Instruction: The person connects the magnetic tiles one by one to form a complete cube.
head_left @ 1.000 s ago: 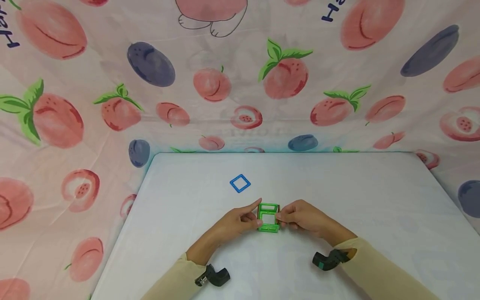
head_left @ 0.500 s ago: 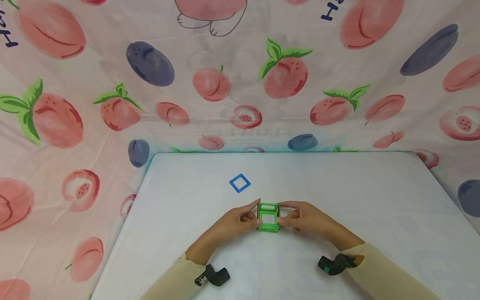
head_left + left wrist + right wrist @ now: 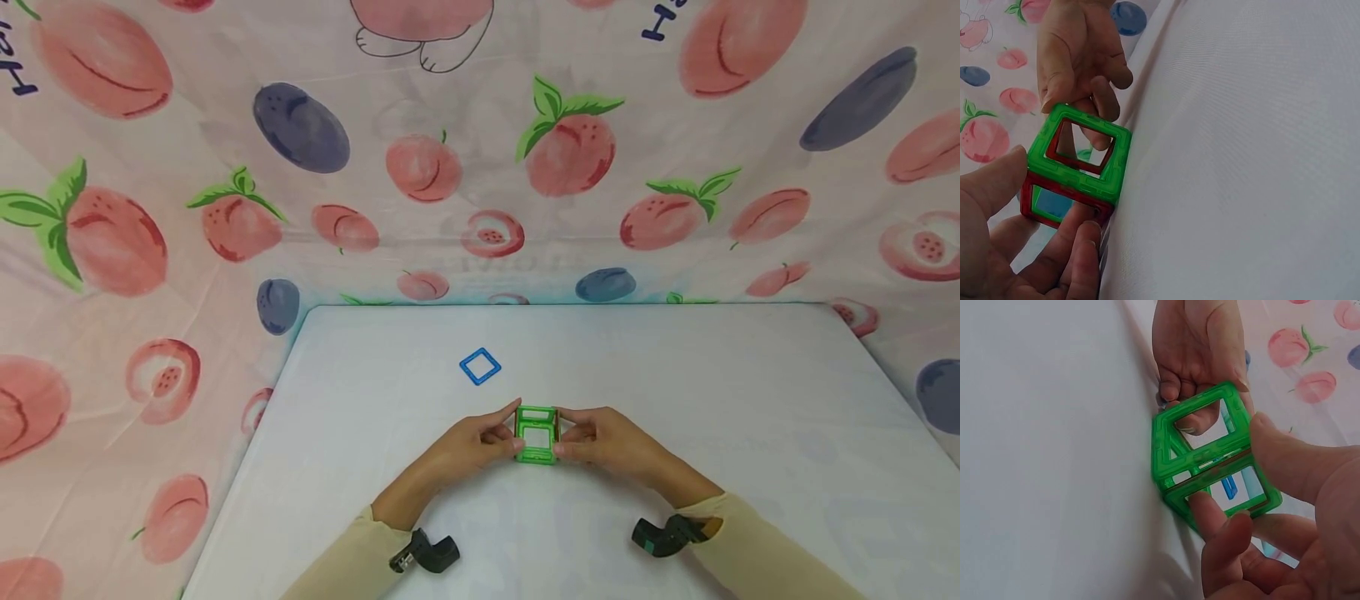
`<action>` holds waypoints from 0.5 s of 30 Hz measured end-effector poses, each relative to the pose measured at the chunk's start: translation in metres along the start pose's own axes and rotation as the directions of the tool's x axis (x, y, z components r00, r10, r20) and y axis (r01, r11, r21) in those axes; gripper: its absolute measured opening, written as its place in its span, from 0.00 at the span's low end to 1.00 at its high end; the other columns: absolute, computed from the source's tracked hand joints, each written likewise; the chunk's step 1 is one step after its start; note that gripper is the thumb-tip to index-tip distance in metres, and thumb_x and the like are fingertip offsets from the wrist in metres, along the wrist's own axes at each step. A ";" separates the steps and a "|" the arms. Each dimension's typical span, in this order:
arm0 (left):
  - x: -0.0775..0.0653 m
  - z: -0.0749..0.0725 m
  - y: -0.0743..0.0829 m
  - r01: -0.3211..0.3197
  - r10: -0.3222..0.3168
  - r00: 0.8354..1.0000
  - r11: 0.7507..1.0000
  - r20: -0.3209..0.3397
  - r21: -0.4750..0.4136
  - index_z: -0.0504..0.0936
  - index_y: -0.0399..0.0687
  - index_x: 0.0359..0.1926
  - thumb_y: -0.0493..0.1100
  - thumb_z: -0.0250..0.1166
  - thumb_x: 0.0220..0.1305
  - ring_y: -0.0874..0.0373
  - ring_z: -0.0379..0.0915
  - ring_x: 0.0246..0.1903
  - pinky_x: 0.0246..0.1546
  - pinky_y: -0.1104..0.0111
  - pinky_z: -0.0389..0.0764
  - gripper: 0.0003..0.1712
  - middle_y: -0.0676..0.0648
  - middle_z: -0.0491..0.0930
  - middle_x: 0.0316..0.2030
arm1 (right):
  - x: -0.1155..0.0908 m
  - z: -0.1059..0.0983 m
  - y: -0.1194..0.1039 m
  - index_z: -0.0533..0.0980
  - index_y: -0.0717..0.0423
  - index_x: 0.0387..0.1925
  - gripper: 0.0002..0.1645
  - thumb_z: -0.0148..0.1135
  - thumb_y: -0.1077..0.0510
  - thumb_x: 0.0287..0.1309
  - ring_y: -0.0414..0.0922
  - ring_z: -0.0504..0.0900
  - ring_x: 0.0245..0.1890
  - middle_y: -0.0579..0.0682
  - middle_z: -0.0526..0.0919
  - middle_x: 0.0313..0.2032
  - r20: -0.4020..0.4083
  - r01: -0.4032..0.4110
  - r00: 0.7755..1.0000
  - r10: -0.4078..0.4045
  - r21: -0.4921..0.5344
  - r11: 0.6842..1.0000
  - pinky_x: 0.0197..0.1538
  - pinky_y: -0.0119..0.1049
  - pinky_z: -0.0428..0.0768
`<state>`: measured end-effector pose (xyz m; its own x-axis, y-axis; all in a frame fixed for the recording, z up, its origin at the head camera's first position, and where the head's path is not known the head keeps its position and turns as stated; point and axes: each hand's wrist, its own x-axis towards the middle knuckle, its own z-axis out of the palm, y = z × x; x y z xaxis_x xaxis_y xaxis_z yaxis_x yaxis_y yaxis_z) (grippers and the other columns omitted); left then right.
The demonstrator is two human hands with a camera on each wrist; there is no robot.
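A small open box of square magnetic tiles [image 3: 537, 457] stands on the white table in front of the person. Green frames form its front and back, and the left wrist view shows a red frame [image 3: 1066, 190] on its left side. My left hand [image 3: 471, 443] grips that side, thumb at the front corner and index finger stretched to the back corner. On the opposite side my right hand [image 3: 615, 440] holds the box the same way. In the right wrist view, its curled fingertips [image 3: 1207, 515] press the green side wall [image 3: 1225, 478].
A single blue square magnetic tile [image 3: 489, 376] lies flat on the table [image 3: 712, 375], behind the box and a little left. A fruit-print cloth [image 3: 450, 100] hangs behind and beside the table. Dark wrist cameras [image 3: 671, 536] sit at both sleeves.
My right hand has shifted its hold on the box's right side: its index finger now stretches to the back corner, with the thumb near the front. The left hand and blue tile stay put.
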<state>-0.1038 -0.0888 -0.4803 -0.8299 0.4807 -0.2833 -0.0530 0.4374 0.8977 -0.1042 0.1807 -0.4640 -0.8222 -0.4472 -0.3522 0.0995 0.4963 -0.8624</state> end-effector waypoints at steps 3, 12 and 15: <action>-0.001 0.000 0.001 -0.010 0.010 1.000 1.000 0.001 -0.006 0.66 0.64 0.76 0.54 0.69 0.68 0.58 0.75 0.44 0.50 0.65 0.75 0.39 0.52 0.81 0.45 | 0.001 -0.001 0.003 0.63 0.63 0.75 0.49 0.72 0.45 0.61 0.45 0.83 0.48 0.56 0.87 0.51 0.002 0.001 1.000 -0.001 0.014 1.000 0.48 0.36 0.81; -0.002 0.000 0.001 -0.016 0.016 1.000 0.999 -0.004 -0.038 0.69 0.62 0.75 0.52 0.72 0.65 0.58 0.76 0.42 0.46 0.66 0.75 0.39 0.50 0.82 0.43 | 0.003 -0.006 0.008 0.67 0.57 0.73 0.44 0.72 0.46 0.61 0.48 0.71 0.38 0.55 0.83 0.52 -0.011 0.020 1.000 -0.020 -0.037 0.999 0.34 0.32 0.71; -0.001 0.000 0.001 -0.014 0.014 1.000 0.999 -0.005 -0.050 0.69 0.62 0.74 0.52 0.72 0.64 0.58 0.76 0.42 0.45 0.67 0.75 0.39 0.50 0.82 0.43 | 0.002 -0.007 0.007 0.68 0.55 0.73 0.44 0.72 0.46 0.61 0.47 0.71 0.37 0.55 0.82 0.52 -0.012 0.013 1.000 -0.014 -0.044 0.999 0.34 0.32 0.70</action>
<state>-0.1028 -0.0890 -0.4793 -0.8333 0.4830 -0.2691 -0.0689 0.3923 0.9173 -0.1086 0.1883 -0.4683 -0.8303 -0.4449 -0.3356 0.0635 0.5228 -0.8501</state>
